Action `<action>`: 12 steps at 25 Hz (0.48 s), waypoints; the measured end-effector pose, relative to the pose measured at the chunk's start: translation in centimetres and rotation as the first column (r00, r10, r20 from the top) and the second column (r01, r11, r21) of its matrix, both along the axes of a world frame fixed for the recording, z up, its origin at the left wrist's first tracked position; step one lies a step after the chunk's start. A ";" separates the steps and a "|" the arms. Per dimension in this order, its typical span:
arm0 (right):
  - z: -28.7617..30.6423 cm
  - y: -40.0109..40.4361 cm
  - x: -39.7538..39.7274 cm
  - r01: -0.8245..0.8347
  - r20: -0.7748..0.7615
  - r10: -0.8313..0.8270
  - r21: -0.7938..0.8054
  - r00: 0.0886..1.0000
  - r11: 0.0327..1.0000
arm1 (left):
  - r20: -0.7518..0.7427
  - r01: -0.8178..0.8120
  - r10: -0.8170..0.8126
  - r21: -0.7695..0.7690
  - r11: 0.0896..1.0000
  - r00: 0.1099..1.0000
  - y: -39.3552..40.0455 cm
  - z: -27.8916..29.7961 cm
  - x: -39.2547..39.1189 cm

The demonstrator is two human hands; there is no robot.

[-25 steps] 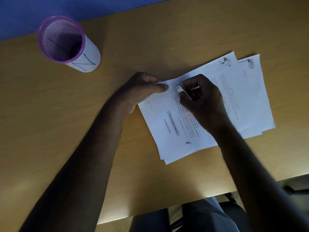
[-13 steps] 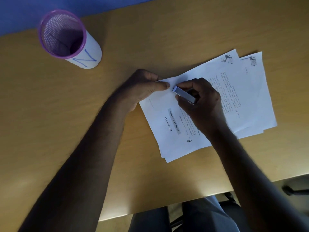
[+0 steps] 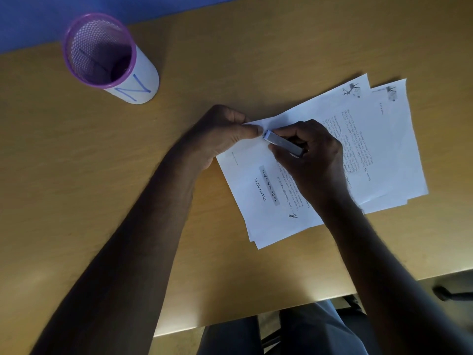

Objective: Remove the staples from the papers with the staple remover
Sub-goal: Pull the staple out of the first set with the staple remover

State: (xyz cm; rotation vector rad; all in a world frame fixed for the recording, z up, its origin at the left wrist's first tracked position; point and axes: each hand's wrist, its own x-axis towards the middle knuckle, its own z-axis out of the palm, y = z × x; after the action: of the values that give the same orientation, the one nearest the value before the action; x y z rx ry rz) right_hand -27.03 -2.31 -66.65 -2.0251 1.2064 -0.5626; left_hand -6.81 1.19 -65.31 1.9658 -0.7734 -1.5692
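Observation:
A small stack of printed white papers (image 3: 384, 139) lies fanned on the wooden table (image 3: 230, 60), right of centre. My left hand (image 3: 222, 134) pinches the papers' upper left corner between thumb and fingers. My right hand (image 3: 312, 157) grips a slim grey staple remover (image 3: 282, 143), its tip set on the corner right beside my left thumb. The staple itself is hidden under the tool's tip and my thumb.
A purple mesh pen cup (image 3: 102, 55) with a white label marked with a blue letter stands at the table's far left. A blue surface (image 3: 51, 16) runs behind the table. The table's near edge (image 3: 256, 321) is over my lap, with a chair base at lower right.
My right hand has turned the staple remover flatter and slid its tip left to the pinched corner, up against my left thumb. My left hand has kept its hold on the corner.

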 end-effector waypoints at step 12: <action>0.3 -0.1 0.5 0.024 0.023 -0.025 0.072 0.999 0.997 | 0.006 -0.022 0.022 0.019 1.000 1.000 -0.3 0.2 -0.1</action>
State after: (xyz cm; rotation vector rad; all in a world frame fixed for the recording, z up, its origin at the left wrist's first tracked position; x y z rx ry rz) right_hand -26.52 -2.44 -66.30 -1.9408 1.2218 -0.5458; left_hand -6.95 0.84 -65.10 1.9863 -0.7390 -1.5639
